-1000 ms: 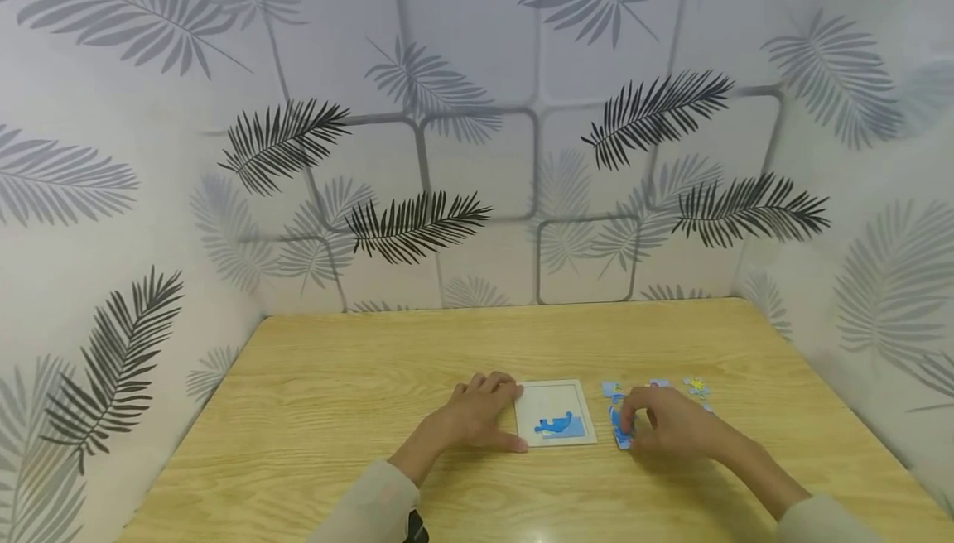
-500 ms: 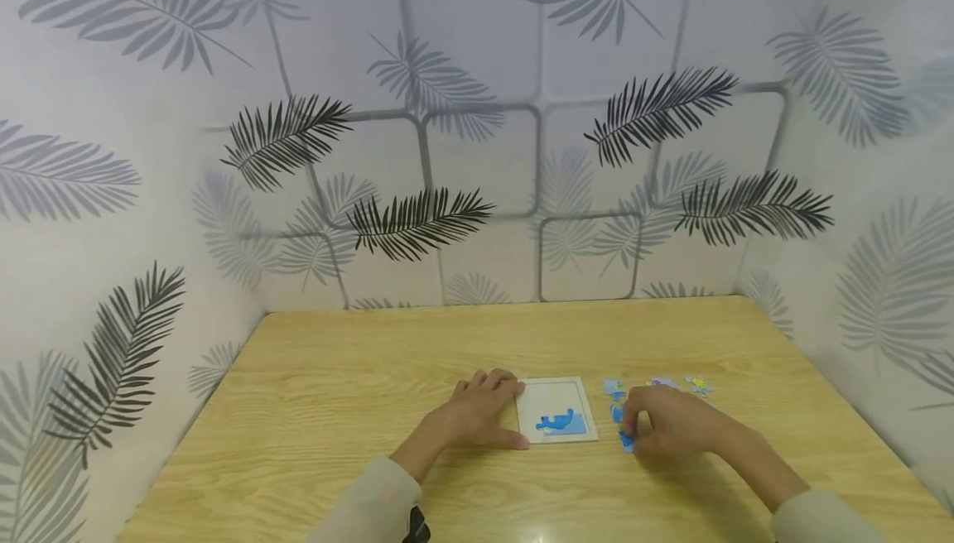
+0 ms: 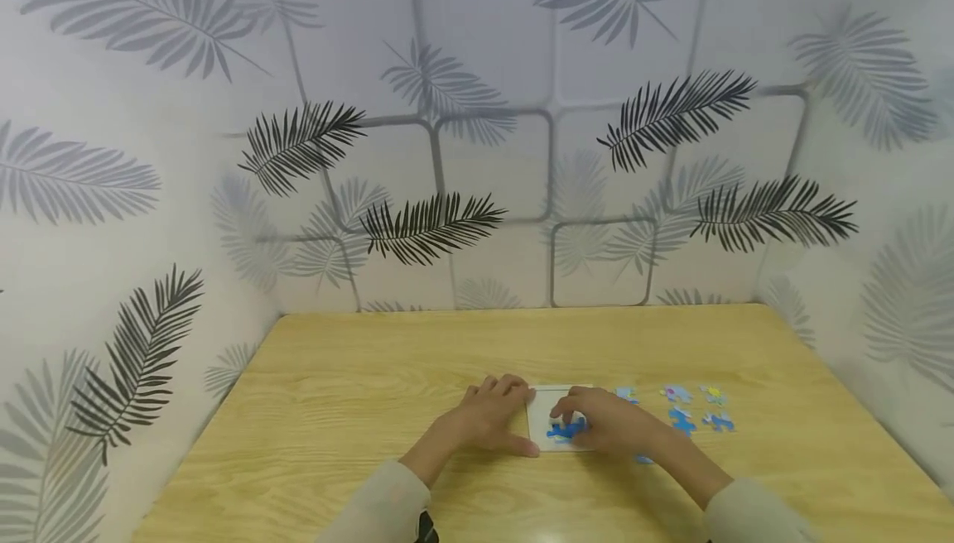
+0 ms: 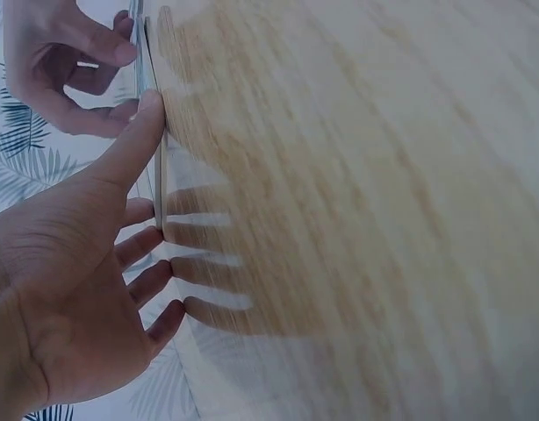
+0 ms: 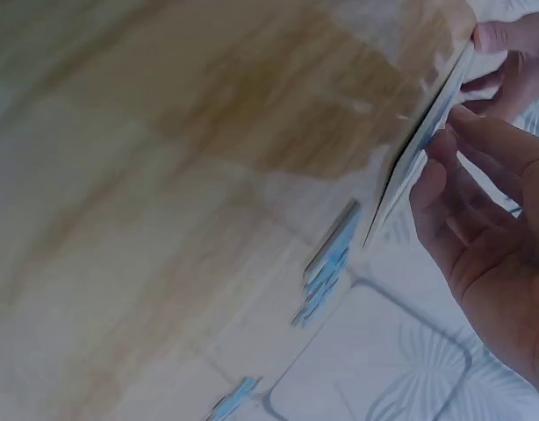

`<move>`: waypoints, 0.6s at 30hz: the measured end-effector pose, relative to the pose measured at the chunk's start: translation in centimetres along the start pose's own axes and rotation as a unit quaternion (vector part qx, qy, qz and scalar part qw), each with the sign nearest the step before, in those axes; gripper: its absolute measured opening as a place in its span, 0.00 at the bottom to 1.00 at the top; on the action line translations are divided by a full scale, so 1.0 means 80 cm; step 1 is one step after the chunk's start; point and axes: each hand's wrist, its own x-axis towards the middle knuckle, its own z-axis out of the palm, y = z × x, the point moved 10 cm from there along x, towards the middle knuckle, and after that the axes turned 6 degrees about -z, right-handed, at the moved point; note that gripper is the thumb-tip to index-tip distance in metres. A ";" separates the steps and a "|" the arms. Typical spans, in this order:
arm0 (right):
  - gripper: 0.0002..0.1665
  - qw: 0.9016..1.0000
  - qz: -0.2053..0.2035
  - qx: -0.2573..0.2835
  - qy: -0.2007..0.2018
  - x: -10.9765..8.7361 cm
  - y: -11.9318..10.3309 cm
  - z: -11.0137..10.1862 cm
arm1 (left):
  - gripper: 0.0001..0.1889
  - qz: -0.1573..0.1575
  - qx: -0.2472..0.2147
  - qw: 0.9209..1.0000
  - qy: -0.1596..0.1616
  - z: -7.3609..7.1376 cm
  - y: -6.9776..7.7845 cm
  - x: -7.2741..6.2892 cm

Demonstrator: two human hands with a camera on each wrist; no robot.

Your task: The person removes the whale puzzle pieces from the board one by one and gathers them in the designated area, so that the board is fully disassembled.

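Note:
A square white puzzle tray [image 3: 538,435] lies on the table in the head view, with blue jigsaw pieces [image 3: 559,434] in its lower part. My left hand [image 3: 492,419] rests at the tray's left side, thumb at the near corner and fingers spread towards the far corner. In the left wrist view the thumb [image 4: 133,145] touches the tray's edge. Over the tray's right half, my right hand [image 3: 614,423] pinches a blue puzzle piece between thumb and fingertips, low against the tray. The hand hides much of that piece and the tray's right edge.
Several loose jigsaw pieces lie right of the tray, among them a pink-marked piece [image 3: 676,393], a yellow-marked piece [image 3: 713,395] and a blue piece [image 3: 681,421]. A part-hidden piece [image 3: 644,459] lies beneath my right forearm. Patterned walls border the wooden table [image 3: 387,361].
My right hand has moved left from the loose pieces to above the tray, bringing a blue puzzle piece. My left hand stays at the tray's left side. The head view has shifted slightly.

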 end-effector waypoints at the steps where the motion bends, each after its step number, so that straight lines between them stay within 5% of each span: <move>1: 0.20 1.000 0.001 -0.005 -0.004 0.002 -0.001 0.003 | 0.47 0.000 -0.002 1.000 0.002 0.000 0.001 0.000; 18: 0.20 0.997 0.022 -0.074 -0.013 0.003 -0.011 0.003 | 0.44 -0.019 -0.001 1.000 -0.010 -0.009 0.011 -0.008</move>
